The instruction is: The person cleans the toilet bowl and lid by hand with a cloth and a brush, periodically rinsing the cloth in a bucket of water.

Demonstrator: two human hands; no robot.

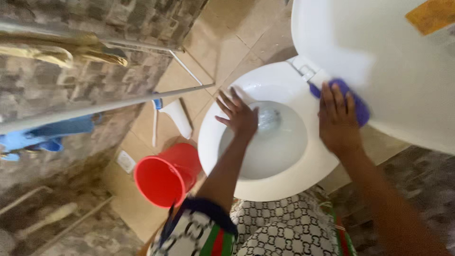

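A white toilet bowl [222, 151] with its seat down and lid [379, 61] raised fills the middle of the head view. My left hand [239, 116] rests flat on the seat's left rim, fingers spread, holding nothing. My right hand [337, 121] presses a purple cloth [361, 108] against the seat's right side near the hinge [305, 71]. Water stands in the bowl [270, 142].
A red bucket [163, 178] stands on the tan tiled floor left of the toilet. A white toilet brush holder [176, 116] with a blue-topped brush stands behind it. Metal rails [109, 104] and a blue cloth [42, 137] hang on the stone-patterned wall at left.
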